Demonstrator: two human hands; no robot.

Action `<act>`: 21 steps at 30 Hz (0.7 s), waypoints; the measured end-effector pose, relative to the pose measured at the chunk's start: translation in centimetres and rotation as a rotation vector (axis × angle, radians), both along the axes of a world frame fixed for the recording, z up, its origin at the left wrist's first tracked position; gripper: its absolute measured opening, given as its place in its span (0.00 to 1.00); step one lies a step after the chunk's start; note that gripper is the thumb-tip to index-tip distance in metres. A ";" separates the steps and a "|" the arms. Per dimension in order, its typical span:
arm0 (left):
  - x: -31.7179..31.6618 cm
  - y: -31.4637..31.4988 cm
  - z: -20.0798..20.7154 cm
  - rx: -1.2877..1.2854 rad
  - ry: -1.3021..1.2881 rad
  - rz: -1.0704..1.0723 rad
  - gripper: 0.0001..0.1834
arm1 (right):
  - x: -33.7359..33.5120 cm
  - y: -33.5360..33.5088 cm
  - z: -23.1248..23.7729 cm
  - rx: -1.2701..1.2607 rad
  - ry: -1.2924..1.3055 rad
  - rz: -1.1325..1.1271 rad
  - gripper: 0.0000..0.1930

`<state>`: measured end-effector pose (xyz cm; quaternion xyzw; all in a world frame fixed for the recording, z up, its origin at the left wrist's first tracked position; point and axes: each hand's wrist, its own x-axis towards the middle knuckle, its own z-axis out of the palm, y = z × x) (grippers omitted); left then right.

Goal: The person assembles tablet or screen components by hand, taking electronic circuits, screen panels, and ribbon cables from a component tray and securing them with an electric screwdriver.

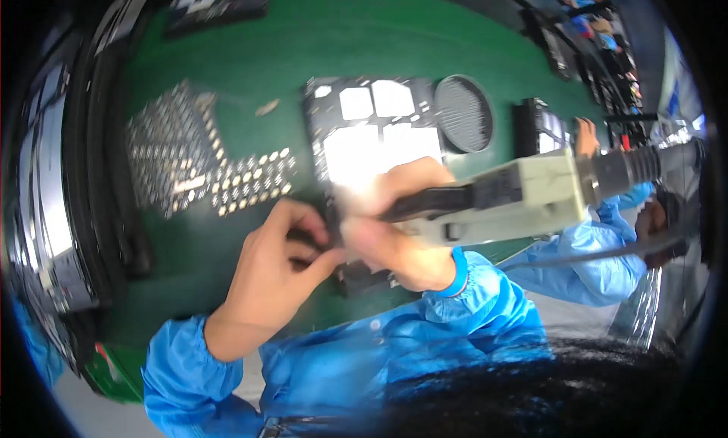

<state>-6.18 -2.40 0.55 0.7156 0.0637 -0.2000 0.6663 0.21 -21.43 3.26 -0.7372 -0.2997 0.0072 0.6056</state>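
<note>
My right hand (406,233) is wrapped around a pale cream electric screwdriver (516,199) with a black lever, its thick end pointing right. The tool's tip is hidden by my fingers and blurred. Under it lies a black flat frame (326,123) with bright white panels on its face. My left hand (273,263) is at the near left edge of this frame, thumb and fingers curled toward each other. Whatever sits between those fingertips is too dark and blurred to name. Both hands are close together, almost touching.
The green work mat (341,28) carries rows of small metal parts (178,150) at left and a round black ridged dish (464,113) beyond the frame. Another black unit (542,127) stands at right. A co-worker in blue sleeves (591,263) works there. Black racks line the left side.
</note>
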 end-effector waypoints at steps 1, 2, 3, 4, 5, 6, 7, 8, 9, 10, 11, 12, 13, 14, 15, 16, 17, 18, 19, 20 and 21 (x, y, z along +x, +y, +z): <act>0.5 -0.1 0.4 -0.012 -0.033 -0.039 0.18 | 0.5 -0.8 0.4 0.067 -0.063 -0.082 0.17; 0.3 -0.3 0.6 -0.037 0.015 0.004 0.19 | -0.2 -2.6 0.7 0.446 0.449 -0.247 0.17; 0.2 -0.7 0.8 -0.062 0.069 0.049 0.19 | 2.1 -4.1 0.3 0.643 0.130 -0.234 0.17; 0.0 -1.0 0.9 -0.063 0.059 0.038 0.19 | 3.3 -5.4 1.4 0.681 0.111 -0.330 0.17; 0.2 -1.4 0.9 -0.067 0.067 0.077 0.19 | 5.1 -7.3 1.7 0.664 0.031 -0.439 0.17; 0.5 -1.7 1.0 -0.069 0.079 0.118 0.19 | 6.8 -8.7 1.6 0.647 -0.037 -0.642 0.17; 0.9 -2.3 1.0 -0.065 0.095 0.121 0.20 | 8.2 -10.8 0.9 0.677 -0.060 -0.659 0.16; 1.0 -2.4 1.1 -0.063 0.099 0.105 0.20 | 8.9 -11.8 0.3 0.713 -0.073 -0.676 0.16; 1.0 -2.4 1.2 -0.073 0.101 0.130 0.20 | 9.1 -12.2 -0.3 0.714 -0.074 -0.691 0.16; 1.0 -2.4 1.1 -0.083 0.102 0.157 0.20 | 9.5 -12.1 -0.8 0.680 -0.082 -0.708 0.16; 1.1 -2.4 0.8 -0.068 0.071 0.144 0.19 | 9.8 -12.0 -1.2 0.646 -0.089 -0.725 0.16; 1.4 -2.5 0.8 -0.065 0.072 0.133 0.19 | 10.1 -12.1 -1.5 0.647 -0.091 -0.736 0.16; 1.6 -2.6 1.0 -0.071 0.070 0.150 0.20 | 10.2 -12.1 -1.8 0.665 -0.068 -0.726 0.15; 1.8 -2.8 1.1 -0.077 0.067 0.167 0.20 | 10.4 -12.2 -2.0 0.683 -0.047 -0.715 0.15; 1.9 -2.8 1.0 -0.074 0.070 0.162 0.20 | 10.6 -12.3 -2.1 0.681 -0.032 -0.719 0.15; 1.9 -2.7 0.8 -0.083 0.073 0.161 0.20 | 10.6 -12.4 -2.3 0.684 -0.028 -0.724 0.15; 1.8 -2.6 0.6 -0.093 0.075 0.160 0.21 | 10.6 -12.5 -2.5 0.679 -0.019 -0.726 0.15; 1.8 -2.6 0.6 -0.089 0.075 0.158 0.21 | 10.6 -12.5 -2.6 0.673 -0.012 -0.727 0.15; 1.8 -2.6 0.5 -0.091 0.061 0.163 0.21 | 10.5 -12.5 -2.7 0.672 -0.010 -0.733 0.15; 1.8 -2.6 0.3 -0.093 0.046 0.168 0.22 | 10.5 -12.4 -2.7 0.676 -0.016 -0.732 0.15; 1.8 -2.6 0.1 -0.093 0.048 0.165 0.22 | 10.6 -12.3 -2.7 0.680 -0.022 -0.730 0.15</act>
